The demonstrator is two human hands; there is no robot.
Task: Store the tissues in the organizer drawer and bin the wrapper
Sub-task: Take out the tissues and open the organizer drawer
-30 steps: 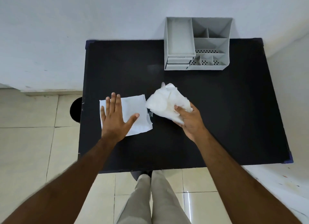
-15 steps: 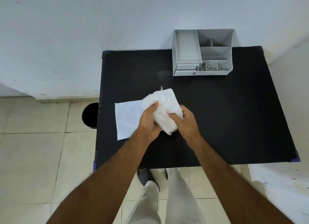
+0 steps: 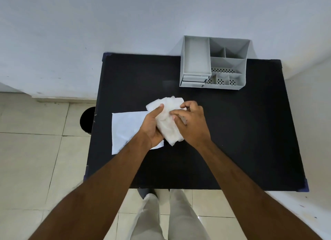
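Overhead view of a black table [image 3: 232, 132] set against a pale wall. Both hands meet over the table's centre on a crumpled white tissue pack [image 3: 168, 118]: the left hand [image 3: 152, 128] is closed around its left side with the thumb pressed on top, while the right hand [image 3: 191, 125] covers its right side, fingers curled onto the surface. Whether the pack rests on the table or is lifted clear cannot be told. How much of the bundle is wrapper and how much is tissue is hard to make out, since the material reads as one translucent white mass. A flat white tissue sheet [image 3: 125, 127] lies on the table just left of the hands; its right portion is hidden beneath the left hand and wrist. The grey organizer [image 3: 213, 62] stands at the far edge, well apart from the hands, its two small drawers [image 3: 194, 80] at the lower left appearing closed. A dark round bin [image 3: 86, 120] sits on the floor to the left, partly cut off by the table edge.
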